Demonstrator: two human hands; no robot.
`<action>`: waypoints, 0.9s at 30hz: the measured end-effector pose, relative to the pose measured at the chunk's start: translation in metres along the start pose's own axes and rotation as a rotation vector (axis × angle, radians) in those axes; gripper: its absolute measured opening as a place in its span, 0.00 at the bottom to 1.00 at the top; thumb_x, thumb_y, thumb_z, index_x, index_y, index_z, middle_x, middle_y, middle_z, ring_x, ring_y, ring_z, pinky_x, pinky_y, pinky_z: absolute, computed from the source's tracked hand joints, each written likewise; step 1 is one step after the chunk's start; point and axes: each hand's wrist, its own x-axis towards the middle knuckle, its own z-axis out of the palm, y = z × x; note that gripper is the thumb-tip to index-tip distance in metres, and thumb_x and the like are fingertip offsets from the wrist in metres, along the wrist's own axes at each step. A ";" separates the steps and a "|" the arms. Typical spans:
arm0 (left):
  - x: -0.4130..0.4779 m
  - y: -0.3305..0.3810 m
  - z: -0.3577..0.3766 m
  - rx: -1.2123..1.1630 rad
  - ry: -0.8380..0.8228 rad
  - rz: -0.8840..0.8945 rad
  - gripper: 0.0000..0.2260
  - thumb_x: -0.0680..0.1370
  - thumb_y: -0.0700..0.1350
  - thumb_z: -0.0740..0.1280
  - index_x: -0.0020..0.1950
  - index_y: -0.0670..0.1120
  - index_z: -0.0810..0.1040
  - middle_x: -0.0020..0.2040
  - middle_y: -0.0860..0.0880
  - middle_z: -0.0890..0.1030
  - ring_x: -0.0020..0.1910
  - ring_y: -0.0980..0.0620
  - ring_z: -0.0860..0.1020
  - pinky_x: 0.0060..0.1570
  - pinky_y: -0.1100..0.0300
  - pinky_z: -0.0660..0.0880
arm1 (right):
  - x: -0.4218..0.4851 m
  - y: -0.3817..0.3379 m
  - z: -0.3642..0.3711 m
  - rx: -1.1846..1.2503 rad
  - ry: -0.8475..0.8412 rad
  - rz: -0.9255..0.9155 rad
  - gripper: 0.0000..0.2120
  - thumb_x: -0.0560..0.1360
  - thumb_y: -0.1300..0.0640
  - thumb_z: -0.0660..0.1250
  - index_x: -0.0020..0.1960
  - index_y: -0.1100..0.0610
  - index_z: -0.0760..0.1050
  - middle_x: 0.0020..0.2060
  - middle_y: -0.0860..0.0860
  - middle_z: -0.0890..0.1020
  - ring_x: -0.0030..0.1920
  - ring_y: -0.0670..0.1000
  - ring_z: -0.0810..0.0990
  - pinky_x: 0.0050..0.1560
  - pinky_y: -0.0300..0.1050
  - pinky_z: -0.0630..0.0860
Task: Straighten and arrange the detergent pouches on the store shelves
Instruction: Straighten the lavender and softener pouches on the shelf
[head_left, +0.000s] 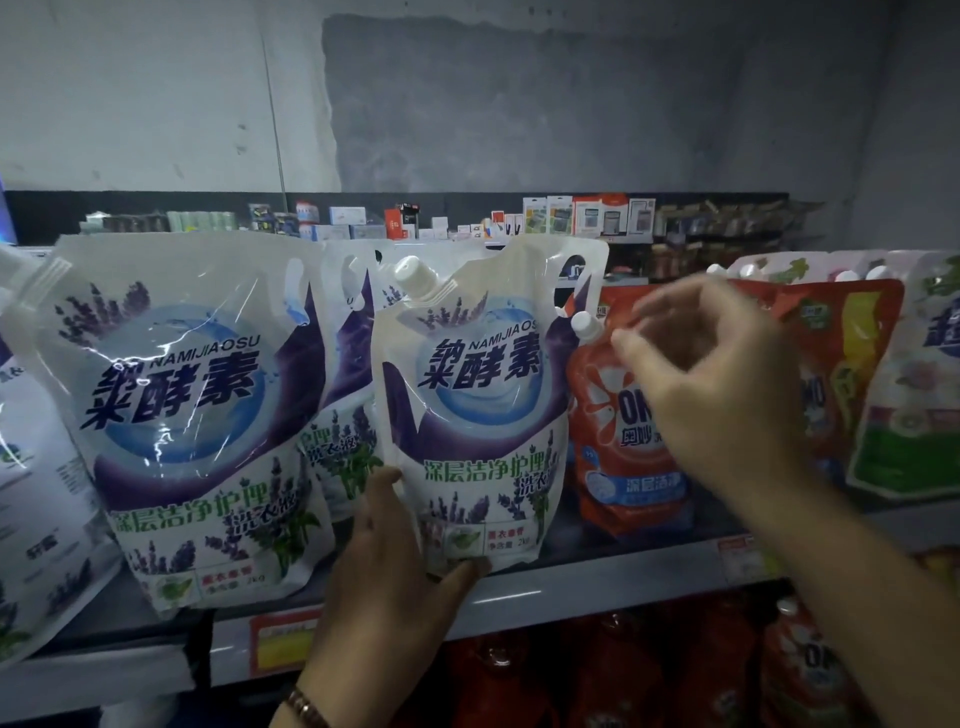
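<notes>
A white and purple lavender detergent pouch (480, 410) stands upright on the shelf (597, 582) at centre. My left hand (395, 582) grips its lower left corner, thumb under the bottom edge. A larger-looking matching pouch (192, 410) stands to its left, with another (343, 395) tucked behind between them. To the right stands a red OMO pouch (618, 441) with a white cap. My right hand (711, 374), blurred, hovers in front of that red pouch with fingers loosely curled, holding nothing.
More pouches fill the shelf's right end: a red and yellow one (852, 353) and a white and green one (914, 415). A white pouch (36, 493) leans at far left. Red pouches (795, 670) sit on the shelf below. Small boxed goods (587, 218) line a far shelf.
</notes>
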 end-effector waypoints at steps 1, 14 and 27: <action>0.001 -0.001 0.000 -0.016 -0.008 -0.007 0.43 0.67 0.58 0.83 0.70 0.61 0.57 0.69 0.53 0.75 0.59 0.49 0.82 0.55 0.46 0.81 | -0.020 0.001 0.002 0.017 -0.036 0.028 0.07 0.76 0.56 0.76 0.49 0.50 0.79 0.38 0.44 0.83 0.39 0.42 0.83 0.39 0.34 0.80; 0.006 -0.008 -0.003 -0.088 -0.030 -0.021 0.42 0.66 0.49 0.86 0.66 0.65 0.59 0.53 0.64 0.78 0.47 0.63 0.82 0.42 0.67 0.77 | -0.123 0.039 0.052 -0.004 -0.324 0.316 0.19 0.72 0.43 0.80 0.60 0.45 0.82 0.51 0.35 0.84 0.52 0.34 0.82 0.52 0.27 0.78; 0.019 -0.005 -0.007 -0.069 -0.005 -0.030 0.44 0.64 0.50 0.87 0.68 0.62 0.61 0.62 0.52 0.81 0.56 0.48 0.83 0.58 0.43 0.82 | -0.116 0.034 0.070 -0.104 -0.303 0.293 0.18 0.72 0.48 0.81 0.60 0.49 0.84 0.53 0.42 0.87 0.54 0.44 0.84 0.55 0.35 0.78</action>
